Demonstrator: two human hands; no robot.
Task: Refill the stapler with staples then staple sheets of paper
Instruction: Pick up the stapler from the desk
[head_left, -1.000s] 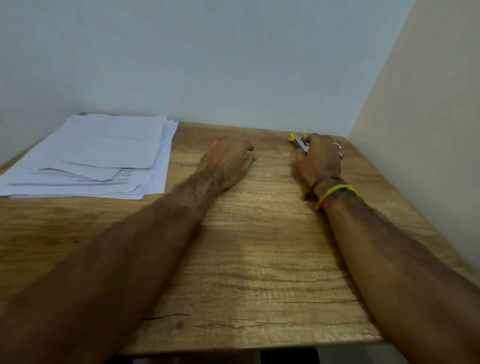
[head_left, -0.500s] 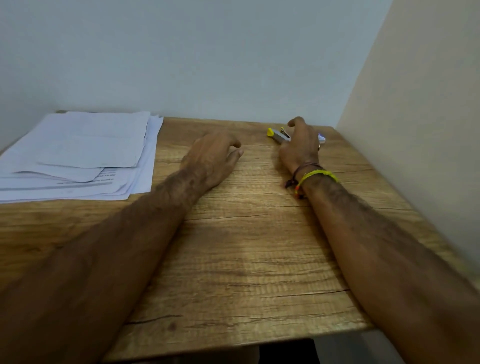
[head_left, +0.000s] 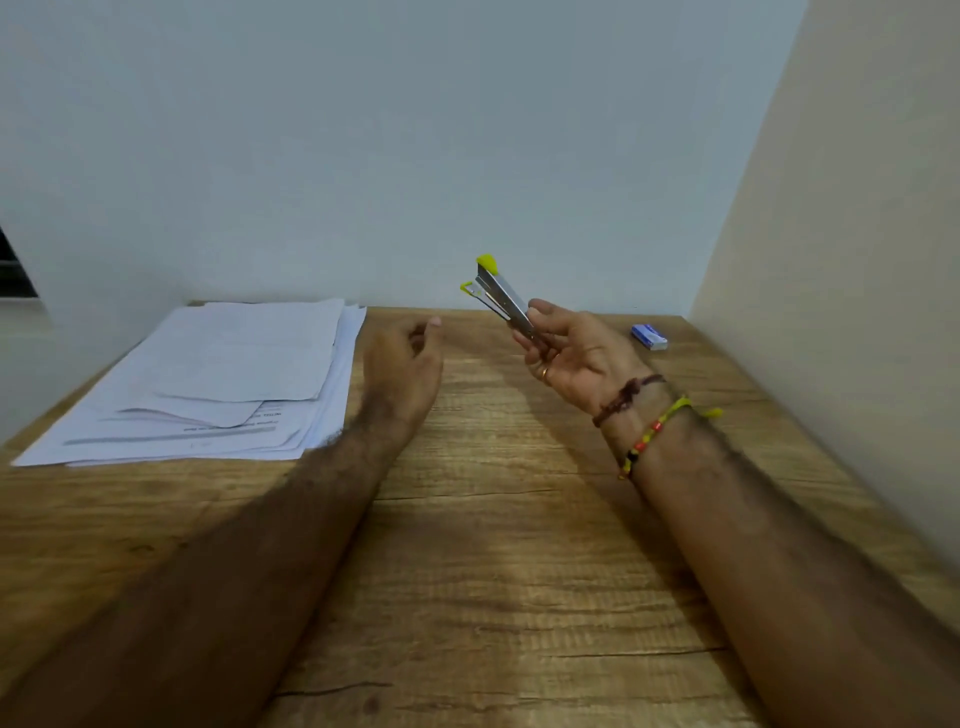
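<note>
Stapler (head_left: 500, 296): metal body, yellow tips; raised above table (head_left: 519, 571), nose tilted up and left; gripped at rear end by right hand (head_left: 574, 353), fingers curled round it. Possibly already part open at the nose; too small to confirm.
Left hand (head_left: 402, 364): loosely curled, holding nothing, near the stapler but apart from it.
Staple box (head_left: 649, 336): small, blue, flat on table by right wall; well apart from both hands.
Paper stack (head_left: 218, 374): loose sheets, far left of table, untouched.
Refill step: not begun, by appearance.
Risks: grip far back, so stapler liable to twist or slip when opened; spring pusher liable to snap; staple strip liable to break if forced.
</note>
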